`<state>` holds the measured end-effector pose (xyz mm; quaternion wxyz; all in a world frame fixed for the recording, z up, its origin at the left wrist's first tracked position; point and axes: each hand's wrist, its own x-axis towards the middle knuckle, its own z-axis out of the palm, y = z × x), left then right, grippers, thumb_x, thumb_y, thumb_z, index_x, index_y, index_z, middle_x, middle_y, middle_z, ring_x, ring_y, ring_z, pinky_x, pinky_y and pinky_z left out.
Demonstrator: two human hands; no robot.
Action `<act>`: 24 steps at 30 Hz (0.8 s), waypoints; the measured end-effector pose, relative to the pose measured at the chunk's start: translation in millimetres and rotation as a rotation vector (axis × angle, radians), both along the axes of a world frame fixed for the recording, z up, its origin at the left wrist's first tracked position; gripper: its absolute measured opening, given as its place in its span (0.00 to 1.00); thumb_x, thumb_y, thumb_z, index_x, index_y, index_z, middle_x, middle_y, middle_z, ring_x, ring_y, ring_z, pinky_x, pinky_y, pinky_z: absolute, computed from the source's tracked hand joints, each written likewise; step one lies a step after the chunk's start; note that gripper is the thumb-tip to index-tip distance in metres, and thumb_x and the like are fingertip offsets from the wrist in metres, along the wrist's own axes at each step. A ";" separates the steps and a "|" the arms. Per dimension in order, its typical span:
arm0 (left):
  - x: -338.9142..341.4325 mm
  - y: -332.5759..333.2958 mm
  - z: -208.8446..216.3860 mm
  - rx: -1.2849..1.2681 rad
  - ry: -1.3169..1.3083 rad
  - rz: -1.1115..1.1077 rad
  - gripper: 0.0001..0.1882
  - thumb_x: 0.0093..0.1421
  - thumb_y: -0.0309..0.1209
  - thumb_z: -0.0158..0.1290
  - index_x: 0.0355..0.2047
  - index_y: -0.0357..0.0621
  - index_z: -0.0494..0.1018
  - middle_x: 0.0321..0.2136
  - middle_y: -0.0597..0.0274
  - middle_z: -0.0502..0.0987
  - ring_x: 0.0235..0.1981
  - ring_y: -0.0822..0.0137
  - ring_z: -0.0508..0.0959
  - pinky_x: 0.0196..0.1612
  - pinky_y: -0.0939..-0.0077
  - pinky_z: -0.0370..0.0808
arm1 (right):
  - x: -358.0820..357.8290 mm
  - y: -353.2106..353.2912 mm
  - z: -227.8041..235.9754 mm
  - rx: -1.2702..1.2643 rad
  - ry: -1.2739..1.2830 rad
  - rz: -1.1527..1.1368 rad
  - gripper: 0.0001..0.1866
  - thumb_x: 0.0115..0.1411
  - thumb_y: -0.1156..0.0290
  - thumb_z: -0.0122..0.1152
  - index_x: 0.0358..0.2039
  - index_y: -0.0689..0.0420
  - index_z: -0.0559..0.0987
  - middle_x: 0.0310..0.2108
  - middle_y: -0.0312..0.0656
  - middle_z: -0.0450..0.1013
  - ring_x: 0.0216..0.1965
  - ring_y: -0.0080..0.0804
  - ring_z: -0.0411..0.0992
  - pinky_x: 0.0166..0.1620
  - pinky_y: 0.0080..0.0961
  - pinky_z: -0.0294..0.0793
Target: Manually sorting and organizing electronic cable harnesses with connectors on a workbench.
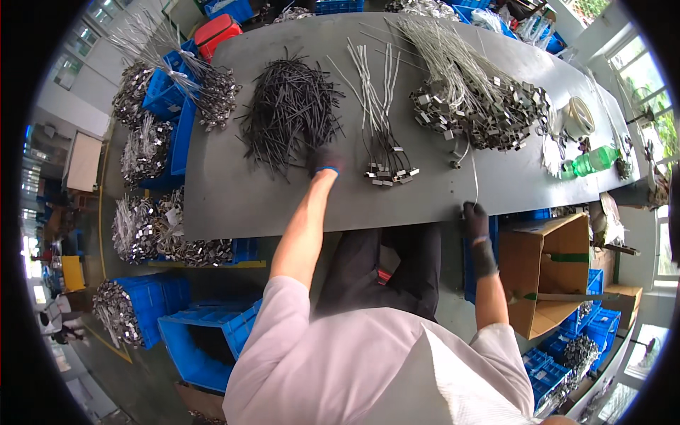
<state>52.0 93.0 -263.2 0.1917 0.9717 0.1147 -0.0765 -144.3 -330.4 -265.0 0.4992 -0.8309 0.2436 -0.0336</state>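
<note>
My left hand [324,161], in a dark glove, reaches to the near edge of a loose pile of thin black tubes [290,106]. Its fingers are dark against the tubes, so their grip is hidden. At the table's front edge my gloved right hand [475,218] is closed on the end of a thin whitish cable [475,177]. That cable runs away from me over the table toward a big heap of cables with metal connectors [489,113]. Between my hands lies a smaller bundle of cables [382,142], connector ends toward me, with black sections near the connectors.
The grey table [248,205] spans the front. At its right lie a green bottle [596,161] and a tape roll [579,118]. Blue crates [205,333] with connector cables stand left. A cardboard box [542,276] is below right; a red case [216,34] sits far left.
</note>
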 end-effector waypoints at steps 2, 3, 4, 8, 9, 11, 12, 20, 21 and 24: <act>0.8 5.0 -9.1 -0.694 0.287 0.220 0.09 0.51 0.34 0.63 0.27 0.40 0.81 0.32 0.51 0.84 0.33 0.60 0.85 0.32 0.65 0.80 | -82.9 -27.2 -42.6 -0.724 -0.114 0.158 0.06 0.63 0.70 0.54 0.34 0.59 0.74 0.32 0.51 0.75 0.31 0.51 0.77 0.35 0.40 0.78; -10.2 -2.5 2.1 -0.974 0.336 0.405 0.09 0.54 0.33 0.65 0.25 0.41 0.80 0.28 0.58 0.83 0.25 0.70 0.81 0.25 0.73 0.76 | -122.8 -21.5 -43.6 -0.778 0.002 0.130 0.05 0.62 0.72 0.54 0.36 0.59 0.73 0.35 0.53 0.74 0.33 0.54 0.77 0.36 0.42 0.78; -23.4 1.3 -3.7 -0.966 0.328 0.407 0.09 0.54 0.33 0.65 0.25 0.41 0.80 0.28 0.58 0.83 0.25 0.70 0.81 0.25 0.73 0.76 | -157.7 -6.3 -33.2 -0.825 0.102 0.118 0.06 0.60 0.74 0.54 0.38 0.59 0.72 0.38 0.54 0.74 0.34 0.57 0.77 0.37 0.44 0.78; -47.8 -21.7 -14.3 -1.587 0.318 0.706 0.06 0.64 0.31 0.58 0.33 0.42 0.79 0.26 0.61 0.81 0.22 0.70 0.79 0.26 0.74 0.79 | -365.8 -79.4 -125.4 -0.871 0.735 0.732 0.11 0.59 0.72 0.54 0.39 0.58 0.82 0.38 0.57 0.80 0.42 0.55 0.79 0.44 0.45 0.79; -53.8 -19.6 -22.0 -1.722 0.314 0.545 0.05 0.63 0.31 0.60 0.33 0.44 0.79 0.26 0.62 0.81 0.24 0.69 0.80 0.29 0.73 0.79 | -377.0 -66.2 -120.6 -0.762 0.540 0.648 0.09 0.60 0.72 0.54 0.37 0.57 0.81 0.35 0.54 0.78 0.40 0.55 0.77 0.44 0.47 0.77; -66.4 -57.4 -7.7 -1.882 0.330 0.355 0.05 0.63 0.31 0.60 0.34 0.44 0.78 0.28 0.63 0.81 0.26 0.68 0.81 0.34 0.70 0.81 | -393.1 -35.2 -97.1 -0.642 0.368 0.534 0.07 0.61 0.71 0.53 0.35 0.56 0.80 0.33 0.52 0.77 0.38 0.56 0.76 0.44 0.50 0.75; -79.3 -90.3 14.9 -1.915 0.328 0.352 0.05 0.63 0.30 0.60 0.36 0.43 0.78 0.29 0.61 0.81 0.27 0.67 0.81 0.35 0.69 0.82 | -389.9 -23.8 -92.3 -0.592 0.337 0.411 0.08 0.62 0.71 0.53 0.35 0.56 0.80 0.35 0.53 0.78 0.40 0.56 0.76 0.45 0.50 0.75; -105.5 -217.5 81.1 -1.871 0.002 0.378 0.08 0.67 0.32 0.55 0.39 0.40 0.76 0.30 0.58 0.81 0.25 0.64 0.83 0.30 0.68 0.83 | -240.9 31.5 -28.0 -0.676 0.364 0.414 0.09 0.63 0.69 0.53 0.38 0.55 0.80 0.35 0.53 0.80 0.39 0.56 0.79 0.39 0.47 0.78; -93.7 -209.1 73.6 -1.837 -0.150 0.311 0.08 0.68 0.33 0.53 0.39 0.40 0.74 0.27 0.59 0.80 0.21 0.65 0.81 0.29 0.70 0.83 | -240.3 28.8 -28.6 -0.678 0.351 0.427 0.09 0.63 0.69 0.53 0.38 0.55 0.80 0.35 0.53 0.80 0.39 0.56 0.79 0.39 0.47 0.78; -96.2 -200.2 122.8 -1.777 -0.429 0.308 0.08 0.69 0.32 0.52 0.37 0.40 0.70 0.24 0.59 0.79 0.21 0.67 0.80 0.28 0.71 0.82 | -269.8 -3.3 -54.7 -0.727 0.439 0.433 0.09 0.62 0.68 0.54 0.37 0.55 0.80 0.34 0.53 0.80 0.39 0.56 0.79 0.39 0.47 0.78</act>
